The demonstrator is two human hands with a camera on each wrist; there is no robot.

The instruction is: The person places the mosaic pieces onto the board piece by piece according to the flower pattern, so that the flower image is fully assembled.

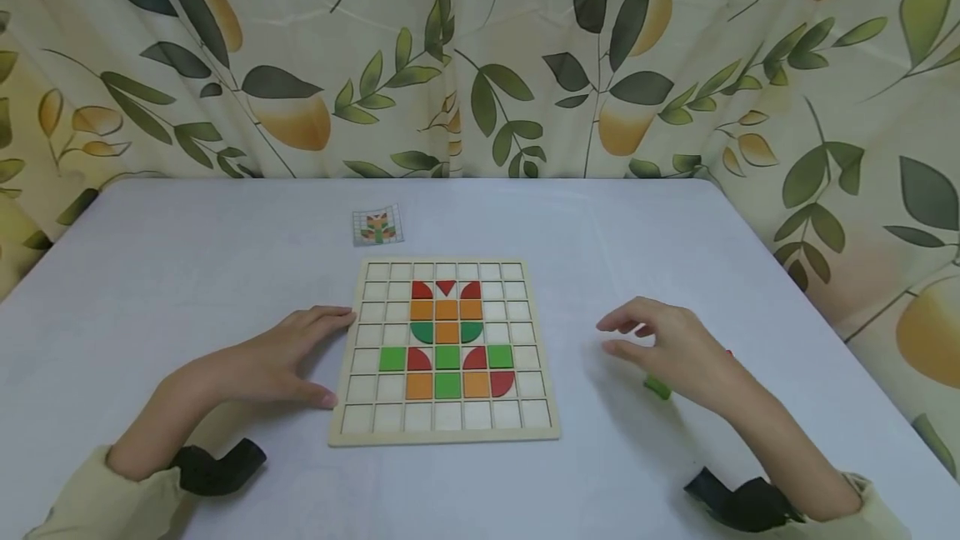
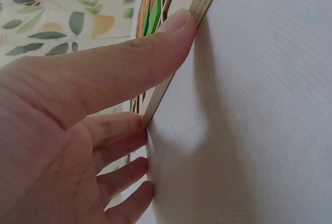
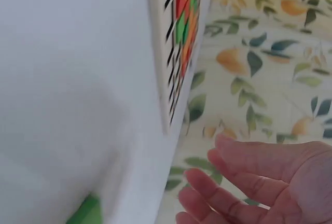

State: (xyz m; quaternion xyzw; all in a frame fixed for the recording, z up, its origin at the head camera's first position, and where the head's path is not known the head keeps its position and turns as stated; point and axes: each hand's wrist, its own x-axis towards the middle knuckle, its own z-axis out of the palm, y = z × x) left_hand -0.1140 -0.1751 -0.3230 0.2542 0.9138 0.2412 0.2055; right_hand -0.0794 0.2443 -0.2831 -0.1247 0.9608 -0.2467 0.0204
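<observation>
A square wooden grid board lies mid-table, with red, orange and green tiles set in its cells. Along its left edge rests my left hand, thumb and fingers spread; in the left wrist view the thumb touches the board's side. My right hand is raised to the right of the board, fingers loosely bent with nothing between them. Partly hidden below that hand, a loose green tile lies on the table, and a speck of red shows behind the wrist.
Behind the board lies a small pattern card with a red, orange and green figure on a grid. The white table ends at a curtain printed with leaves and fruit. Black straps hang at both wrists.
</observation>
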